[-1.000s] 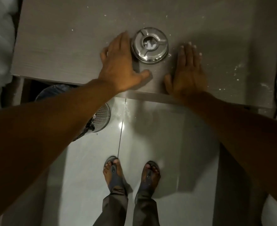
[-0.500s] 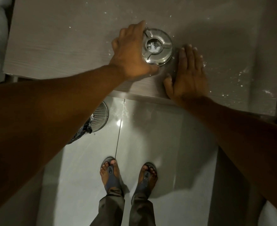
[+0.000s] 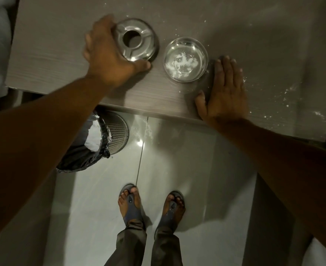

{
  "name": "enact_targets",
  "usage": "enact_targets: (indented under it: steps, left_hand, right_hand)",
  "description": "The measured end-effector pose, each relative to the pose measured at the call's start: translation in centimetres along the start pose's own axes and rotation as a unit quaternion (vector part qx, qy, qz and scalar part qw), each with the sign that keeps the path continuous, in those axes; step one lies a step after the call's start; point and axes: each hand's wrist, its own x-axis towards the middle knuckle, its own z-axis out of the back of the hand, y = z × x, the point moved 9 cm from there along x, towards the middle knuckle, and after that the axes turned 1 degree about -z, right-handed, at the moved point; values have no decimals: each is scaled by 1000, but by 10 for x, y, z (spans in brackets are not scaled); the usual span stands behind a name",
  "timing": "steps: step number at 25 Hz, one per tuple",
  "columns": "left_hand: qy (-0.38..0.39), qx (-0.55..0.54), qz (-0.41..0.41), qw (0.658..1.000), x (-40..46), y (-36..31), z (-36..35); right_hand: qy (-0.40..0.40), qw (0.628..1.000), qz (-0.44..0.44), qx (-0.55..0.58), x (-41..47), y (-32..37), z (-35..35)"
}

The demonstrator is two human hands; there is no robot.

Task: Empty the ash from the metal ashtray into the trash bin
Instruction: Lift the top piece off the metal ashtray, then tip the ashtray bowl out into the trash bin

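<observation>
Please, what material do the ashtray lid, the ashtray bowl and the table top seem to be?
Ashtray lid: polished metal, probably steel, with mirror glints. Ashtray bowl: the same shiny metal, reflective wall, white ash inside. Table top: matte grey wood-grain surface, perhaps laminate; the fine parallel lines suggest it.

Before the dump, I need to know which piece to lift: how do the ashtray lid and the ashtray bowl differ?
The ashtray lid has a centre hole and no ash showing; the ashtray bowl is open, holding white ash. The left hand grips the lid; the bowl sits free beside the flat right hand. Both are round shiny metal.
</observation>
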Motion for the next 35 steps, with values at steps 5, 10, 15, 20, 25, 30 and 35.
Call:
enact_targets:
  steps: [5,10,15,20,25,30,35]
  left_hand:
    - [49,86,-58,993,3,-3,1]
    - [82,126,-370,917,-44,-82,-39]
    - [86,101,-441,888,-64,-107,-54]
    - [60,34,-399,914,-97,-112,-19]
    - [7,-7,-200,980,-167,-15,63]
    - [-20,-182,91,979,-202,121,78]
    - [-16,-573,494,653,-220,233,0]
  right_hand:
    - [-14,1000,3,-2,0,0,1]
    - [-12,1000,4,1,1,-2,-1]
    - [2,1000,2,-5,2,-3,-4]
    - [4,1000,2,-4,2,-3,-3]
    - [10,1000,2,-2,1,6,-9]
    - [-2,1000,-11,9,0,-4,-4]
    - [1,1000,-5,8,1,-3,-5]
